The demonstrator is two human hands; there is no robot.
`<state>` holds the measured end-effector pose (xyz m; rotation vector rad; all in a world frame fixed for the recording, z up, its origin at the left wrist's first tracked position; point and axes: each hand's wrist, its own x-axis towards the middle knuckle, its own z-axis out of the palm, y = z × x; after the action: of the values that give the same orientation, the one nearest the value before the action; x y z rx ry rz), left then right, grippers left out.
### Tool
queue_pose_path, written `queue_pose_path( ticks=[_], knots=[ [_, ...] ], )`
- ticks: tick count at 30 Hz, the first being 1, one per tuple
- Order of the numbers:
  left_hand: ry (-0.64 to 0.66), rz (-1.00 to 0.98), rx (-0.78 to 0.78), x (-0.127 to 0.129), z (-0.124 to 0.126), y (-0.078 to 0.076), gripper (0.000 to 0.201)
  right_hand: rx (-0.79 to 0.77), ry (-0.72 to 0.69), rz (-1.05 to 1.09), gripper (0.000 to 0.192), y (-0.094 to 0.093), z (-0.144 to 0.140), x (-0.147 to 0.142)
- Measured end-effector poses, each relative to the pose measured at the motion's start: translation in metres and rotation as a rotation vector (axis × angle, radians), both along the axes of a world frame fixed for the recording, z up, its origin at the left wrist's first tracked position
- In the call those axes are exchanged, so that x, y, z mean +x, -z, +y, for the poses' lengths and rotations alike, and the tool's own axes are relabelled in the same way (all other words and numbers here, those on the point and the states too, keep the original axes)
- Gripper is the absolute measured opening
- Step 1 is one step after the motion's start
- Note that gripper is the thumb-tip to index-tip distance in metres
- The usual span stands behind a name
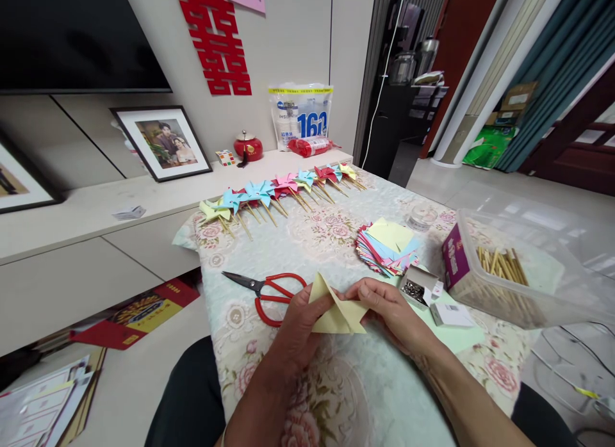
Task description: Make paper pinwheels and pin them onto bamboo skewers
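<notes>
Between my hands is a piece of yellow paper [339, 317], partly folded, with one corner standing up. My left hand [306, 322] grips its left side, thumb on top. My right hand [379, 304] pinches the right edge between thumb and fingers. Just beyond my left hand lie red-handled scissors [264, 287], blades pointing left. A fanned stack of coloured paper squares [389, 242] lies past my right hand, and near it a small open box of metal pins [417, 287]. Paper pinwheels [259, 192] on sticks lie in a row along the far edge.
On the right stands a clear plastic tub [500, 280] holding thin wooden sticks. A white small box [451, 315] sits on pale green paper by it. A round clear container [423, 216] is behind. Beyond the flowered tablecloth [317, 235] is a white cabinet [96, 216] with framed photos.
</notes>
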<state>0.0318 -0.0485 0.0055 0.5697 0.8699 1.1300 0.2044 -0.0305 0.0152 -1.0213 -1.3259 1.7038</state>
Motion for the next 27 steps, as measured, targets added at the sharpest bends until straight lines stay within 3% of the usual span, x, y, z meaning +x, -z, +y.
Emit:
queue_pose_path(
  ticks=[4, 10, 13, 15, 19, 23, 27],
  knots=[
    [-0.046, -0.004, -0.011, 0.001, 0.001, -0.005, 0.023, 0.201, 0.013, -0.101, 0.040, -0.006, -0.001, 0.003],
    [-0.128, 0.037, -0.043, 0.004, 0.001, -0.011, 0.025, 0.694, -0.024, -0.281, 0.056, -0.010, -0.003, 0.006],
    [-0.140, 0.032, -0.033, 0.006, 0.000, -0.006, 0.028, 0.767, 0.024, -0.375, 0.059, -0.008, -0.004, 0.002],
    [-0.133, 0.039, -0.017, 0.007, 0.000, -0.001, 0.030, 0.708, 0.087, -0.403, 0.052, -0.005, -0.005, 0.000],
    [-0.065, -0.005, 0.026, 0.008, -0.001, 0.004, 0.041, 0.409, 0.214, -0.286, 0.039, 0.001, -0.005, -0.002],
    [-0.040, -0.048, 0.053, 0.007, -0.002, 0.000, 0.045, 0.165, 0.198, -0.086, 0.045, 0.001, -0.002, -0.003],
    [-0.024, -0.078, 0.034, 0.006, -0.003, -0.005, 0.041, 0.078, 0.214, 0.011, 0.045, -0.002, 0.000, -0.006]
  ],
)
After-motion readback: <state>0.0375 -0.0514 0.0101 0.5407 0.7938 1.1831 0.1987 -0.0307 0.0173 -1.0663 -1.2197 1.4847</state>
